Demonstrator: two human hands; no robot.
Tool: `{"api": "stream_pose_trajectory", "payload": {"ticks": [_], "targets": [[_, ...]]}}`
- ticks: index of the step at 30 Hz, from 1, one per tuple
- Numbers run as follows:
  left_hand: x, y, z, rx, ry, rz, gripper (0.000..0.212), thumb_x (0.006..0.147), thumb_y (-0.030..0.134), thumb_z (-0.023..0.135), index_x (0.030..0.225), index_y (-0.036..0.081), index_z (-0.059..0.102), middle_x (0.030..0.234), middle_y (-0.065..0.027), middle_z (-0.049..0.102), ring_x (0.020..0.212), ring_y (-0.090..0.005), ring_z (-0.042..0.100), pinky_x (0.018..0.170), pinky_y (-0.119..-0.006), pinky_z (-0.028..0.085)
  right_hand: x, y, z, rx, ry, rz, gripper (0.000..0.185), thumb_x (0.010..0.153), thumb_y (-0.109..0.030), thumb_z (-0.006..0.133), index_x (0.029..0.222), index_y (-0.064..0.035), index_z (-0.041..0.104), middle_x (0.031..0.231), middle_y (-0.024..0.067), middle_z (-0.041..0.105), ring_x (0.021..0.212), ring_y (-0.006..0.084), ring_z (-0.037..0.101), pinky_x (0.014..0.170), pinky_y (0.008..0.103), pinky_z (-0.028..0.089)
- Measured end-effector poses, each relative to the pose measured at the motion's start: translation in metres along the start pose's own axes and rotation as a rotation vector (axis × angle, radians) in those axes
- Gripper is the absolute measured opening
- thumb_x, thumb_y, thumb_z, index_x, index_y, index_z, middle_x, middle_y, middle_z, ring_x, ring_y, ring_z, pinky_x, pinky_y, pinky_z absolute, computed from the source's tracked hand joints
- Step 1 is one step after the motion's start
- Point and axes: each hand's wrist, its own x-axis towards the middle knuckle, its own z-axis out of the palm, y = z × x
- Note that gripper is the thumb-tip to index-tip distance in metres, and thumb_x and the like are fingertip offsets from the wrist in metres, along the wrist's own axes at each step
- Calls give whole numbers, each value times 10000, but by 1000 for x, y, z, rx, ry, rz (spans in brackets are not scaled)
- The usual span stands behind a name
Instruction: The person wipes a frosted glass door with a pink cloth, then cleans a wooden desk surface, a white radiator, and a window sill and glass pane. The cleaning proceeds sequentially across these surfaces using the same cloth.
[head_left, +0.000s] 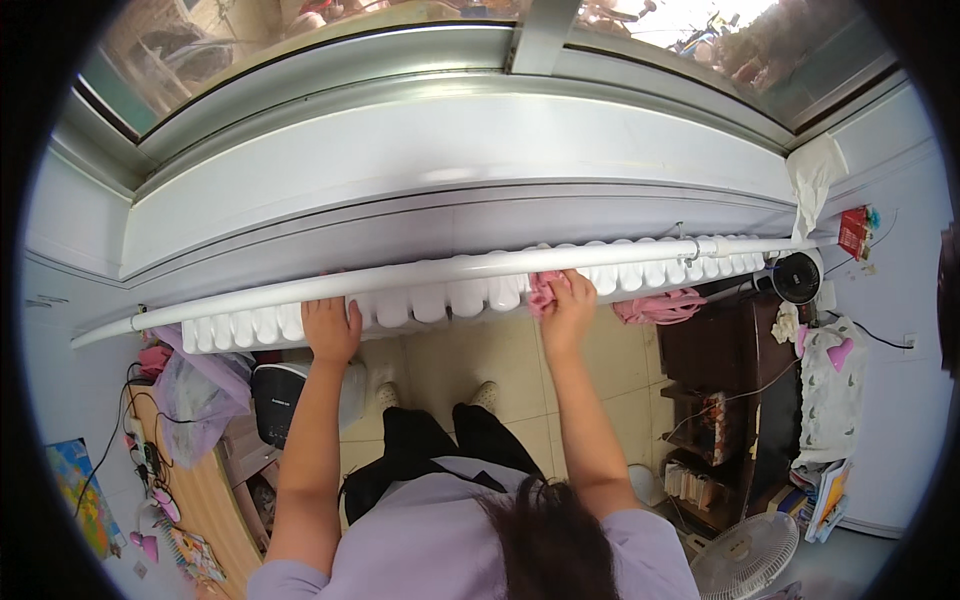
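Note:
A white sectioned radiator (430, 304) runs along the wall below the window, with a long white pipe (465, 266) in front of and above its top edge. My left hand (330, 330) rests palm-down on the radiator left of centre, thumb apart; its fingertips pass under the pipe and are mostly hidden. In my right hand (570, 307) is a crumpled pink cloth (541, 296), pressed against the radiator sections right of centre.
Pink fabric (660, 306) hangs at the radiator's right underside. A dark wooden cabinet (712, 337) and a standing fan (746, 551) are on the right. At left are a black-fronted appliance (277, 401), a purple translucent bag (199, 397) and a wooden desk (191, 480) with cables. A white cloth (814, 180) hangs over the sill corner.

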Motion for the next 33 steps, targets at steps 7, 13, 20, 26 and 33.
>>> {"api": "stream_pose_trajectory", "payload": {"ticks": [7,13,20,26,33], "targets": [[-2,0,3,22,-11,6,579,781,144,519,1349,36,541,1288,-204,580,1250,-380,493,1044,-504,352,-30,-84,32,173,-109,-331,76,731,-189,629,729,-115,643,958,16,624,985,257,589,841,450,466],[-1,3,6,49,-52,-5,568,793,166,468,1338,18,537,1345,-142,569,1285,-378,473,1066,-504,333,2,49,0,177,-114,-107,129,655,-111,678,730,-85,577,916,57,616,906,303,594,769,454,455],[-4,1,4,6,-203,-53,483,887,180,442,1324,-9,522,1388,-136,534,1349,-364,412,1126,-488,248,22,73,-17,-10,122,53,141,613,-89,667,717,-92,572,873,50,634,890,308,588,763,442,453],[13,13,-1,81,-310,-46,506,976,263,450,1388,-31,455,1452,-183,456,1414,-377,321,1149,-489,208,11,3,4,206,-67,-334,87,627,-108,672,684,-109,606,812,62,625,846,278,627,703,419,513],[15,51,-6,18,-397,90,654,899,249,574,1442,-51,366,1509,-232,346,1426,-406,274,1164,-536,168,62,154,-58,-12,92,-97,168,583,33,656,692,-54,561,817,99,629,775,313,596,699,413,469]]}}
